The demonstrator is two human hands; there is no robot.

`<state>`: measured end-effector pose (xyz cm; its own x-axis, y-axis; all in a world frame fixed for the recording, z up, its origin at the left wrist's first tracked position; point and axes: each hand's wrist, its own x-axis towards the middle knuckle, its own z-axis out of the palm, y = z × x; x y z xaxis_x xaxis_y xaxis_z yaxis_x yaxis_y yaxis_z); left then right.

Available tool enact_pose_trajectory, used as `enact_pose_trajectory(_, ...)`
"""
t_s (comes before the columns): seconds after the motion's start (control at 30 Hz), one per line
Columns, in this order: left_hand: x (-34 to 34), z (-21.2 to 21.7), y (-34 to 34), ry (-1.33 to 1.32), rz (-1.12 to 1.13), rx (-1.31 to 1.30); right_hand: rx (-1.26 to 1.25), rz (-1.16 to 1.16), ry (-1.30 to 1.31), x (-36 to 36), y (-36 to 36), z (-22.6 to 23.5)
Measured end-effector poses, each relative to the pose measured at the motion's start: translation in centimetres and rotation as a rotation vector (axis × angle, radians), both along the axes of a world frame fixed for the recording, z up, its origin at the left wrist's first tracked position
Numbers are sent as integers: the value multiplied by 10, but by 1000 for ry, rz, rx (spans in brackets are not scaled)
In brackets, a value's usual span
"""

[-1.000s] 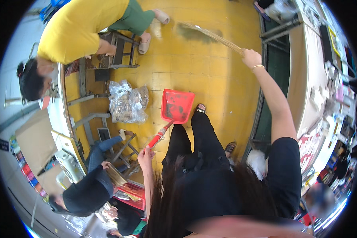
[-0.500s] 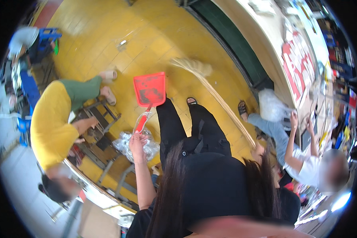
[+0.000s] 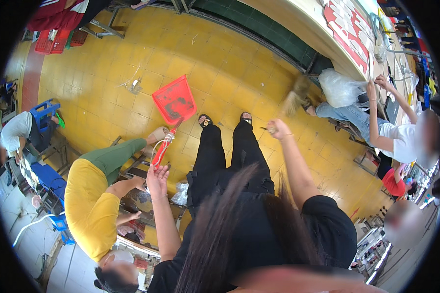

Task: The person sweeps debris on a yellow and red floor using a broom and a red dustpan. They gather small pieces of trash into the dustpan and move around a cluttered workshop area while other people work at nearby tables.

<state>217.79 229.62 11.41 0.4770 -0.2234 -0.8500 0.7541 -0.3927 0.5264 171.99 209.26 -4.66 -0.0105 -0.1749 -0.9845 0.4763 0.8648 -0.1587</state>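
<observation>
While hands grip a red dustpan (left) and broom, yellow floor tiles gleam.

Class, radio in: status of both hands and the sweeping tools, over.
Left hand shut on red dustpan handle. Right hand shut on broom, blurred. Debris on floor beyond dustpan; seated person's foot beside it.

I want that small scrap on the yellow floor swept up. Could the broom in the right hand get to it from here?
Probably yes. The right hand holds the broom low over the floor, and only bare tiles lie between it and the scrap. The red dustpan, in the left hand, sits partly between them, so it may need shifting.
</observation>
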Motion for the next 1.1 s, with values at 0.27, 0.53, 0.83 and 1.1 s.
enact_pose_trajectory(0.27, 13, -3, 0, 42, 14, -19, -175, 195, -301, 289, 35, 32)
enact_pose_trajectory(0.53, 33, -15, -18, 154, -25, -38, -165, 490, -500, 241, -32, 67)
enact_pose_trajectory(0.83, 16, -24, -51, 111, 41, 98, -424, 1233, 867, -26, -4, 164)
enact_pose_trajectory(1.1, 1, -34, -76, -62, 245, 226, -387, 373, 615, -95, -127, 68)
